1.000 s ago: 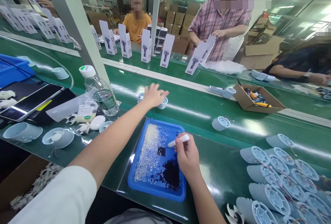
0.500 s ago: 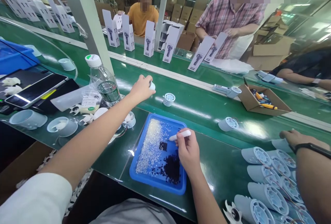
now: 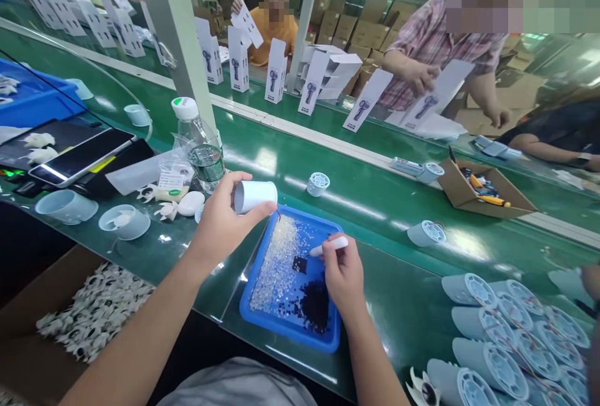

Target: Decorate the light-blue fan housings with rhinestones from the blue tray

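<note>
Head view: left hand [image 3: 220,222] is closed around a pale blue cylindrical plastic fan housing [image 3: 255,195], held on its side just above the near-left corner of the shallow blue plastic tray [image 3: 285,331]. Right hand [image 3: 344,275] pinches a white pen-shaped pick-up tool [image 3: 329,245], tip over the tray's clear and black small pads [image 3: 281,268]. Thin wires hang from the housing toward the tray. Judgement: steady the housing with its open end facing the tool, lift one pad only, keep wires clear. More housings [image 3: 497,331] lie on the green tabletop [image 3: 403,293] to the right.
</note>
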Demonstrator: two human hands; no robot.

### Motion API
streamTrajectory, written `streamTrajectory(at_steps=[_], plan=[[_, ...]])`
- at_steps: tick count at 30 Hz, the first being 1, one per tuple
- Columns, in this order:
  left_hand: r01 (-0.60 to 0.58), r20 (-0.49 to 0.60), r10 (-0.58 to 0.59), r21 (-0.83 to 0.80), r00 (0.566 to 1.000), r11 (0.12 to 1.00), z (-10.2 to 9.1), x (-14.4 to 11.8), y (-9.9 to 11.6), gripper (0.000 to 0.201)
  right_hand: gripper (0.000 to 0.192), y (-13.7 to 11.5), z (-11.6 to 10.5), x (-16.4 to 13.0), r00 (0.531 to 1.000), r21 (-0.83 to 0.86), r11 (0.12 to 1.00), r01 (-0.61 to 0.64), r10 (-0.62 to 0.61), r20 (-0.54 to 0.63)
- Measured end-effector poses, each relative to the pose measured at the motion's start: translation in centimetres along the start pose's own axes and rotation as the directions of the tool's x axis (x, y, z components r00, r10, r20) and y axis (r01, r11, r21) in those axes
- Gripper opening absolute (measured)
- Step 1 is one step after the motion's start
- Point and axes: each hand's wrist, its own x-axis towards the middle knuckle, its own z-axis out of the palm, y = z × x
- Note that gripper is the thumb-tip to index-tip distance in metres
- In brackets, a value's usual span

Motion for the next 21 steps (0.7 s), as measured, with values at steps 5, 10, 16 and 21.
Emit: streamTrajectory(at_steps=[5,10,16,21], plan=[[0.051,-0.053,-0.072,-0.327,0.996,0.944,0.2,-0.7,-1.0,0.06,0.014,-0.6,-0.5,0.3,0.998,-0.044,0.998,0.054,-0.053,0.036],[0.123,0.041,-0.123,-0.6,0.992,0.79,-0.4,-0.7,-1.7,0.041,0.013,-1.0,-1.0,-0.6,0.996,-0.002,0.997,0.082,-0.082,-0.02],[0.233,0.209,-0.108,-0.803,0.972,0.548,-1.3,-0.6,-1.7,0.023,0.013,-1.2,-0.6,-1.5,0.994,0.054,0.994,0.093,-0.095,0.047],[0.237,0.207,-0.115,-0.82,0.971,0.521,-1.1,-0.6,-2.0,0.023,0.014,-1.3,-0.4,-1.4,0.99,0.024,0.993,0.112,-0.114,0.082]])
